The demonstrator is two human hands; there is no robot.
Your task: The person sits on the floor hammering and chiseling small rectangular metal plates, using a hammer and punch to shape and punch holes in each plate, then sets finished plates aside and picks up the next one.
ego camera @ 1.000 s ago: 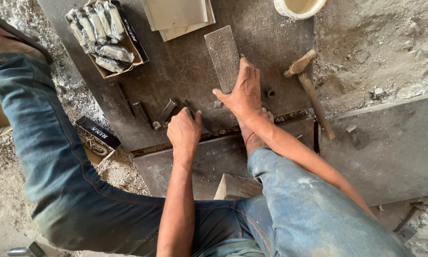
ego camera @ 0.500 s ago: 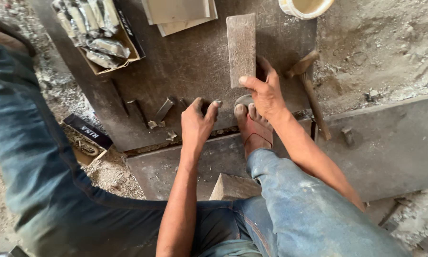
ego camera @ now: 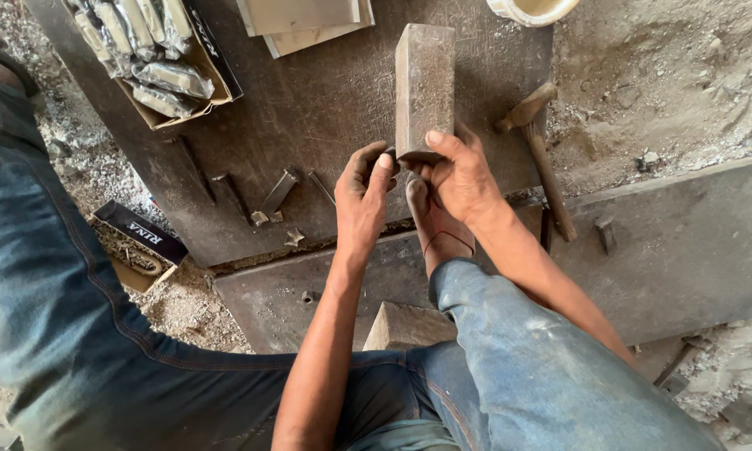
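Both hands grip near end of rectangular metal block (ego camera: 424,88): left hand (ego camera: 363,196) fingers curled at lower-left corner, right hand (ego camera: 464,179) fingers wrapped over lower-right edge. Block extends beyond fingertips over dark metal plate (ego camera: 326,100). Judged heavy, rigid, rough, non-slip; hold with both hands at end.

Hammer (ego camera: 539,154) right of metal block (ego camera: 424,88); box (ego camera: 163,63) left.

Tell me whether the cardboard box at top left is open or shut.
Open. The cardboard box has no lid over it, and the silvery wrapped packets inside lie exposed in a row.
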